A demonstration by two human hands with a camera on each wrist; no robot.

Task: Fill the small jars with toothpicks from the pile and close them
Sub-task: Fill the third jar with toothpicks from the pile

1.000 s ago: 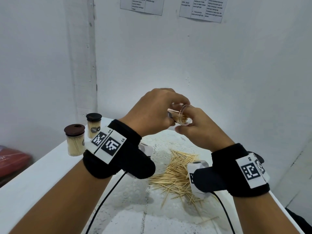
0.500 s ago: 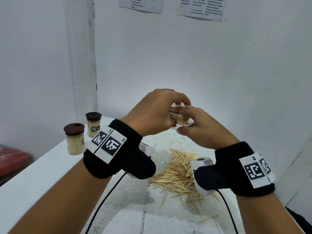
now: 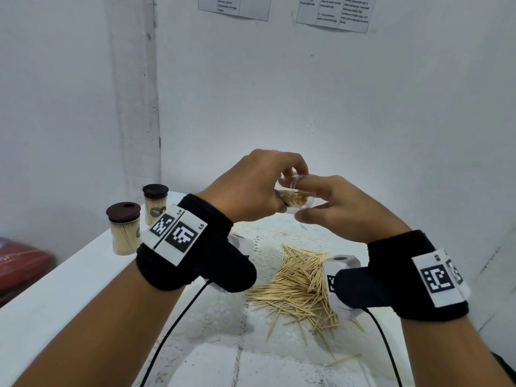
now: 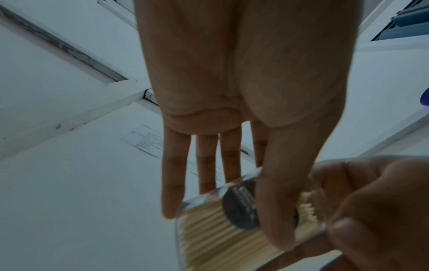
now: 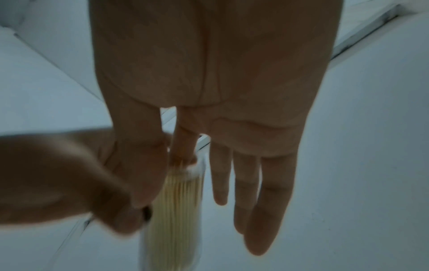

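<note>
Left hand (image 3: 252,188) grips small clear plastic jar (image 3: 297,197) of wooden toothpicks, tilted; right hand (image 3: 339,206) forefinger and thumb pinch its open rim.

Both forearms are raised, hands meeting at chest height. The left hand (image 3: 251,191), at 10 o'clock of the right hand (image 3: 343,210), pinches between thumb and fingers. The right index finger (image 3: 312,181) extends toward 9 o'clock; its other fingers are relaxed.

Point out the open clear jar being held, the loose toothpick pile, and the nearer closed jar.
open clear jar (image 3: 300,201): head view, on its clear wall over the toothpicks inside.
toothpick pile (image 3: 296,286): head view, middle of the heap on the table.
nearer closed jar (image 3: 124,236): head view, on its toothpick-filled body below the brown lid.
</note>
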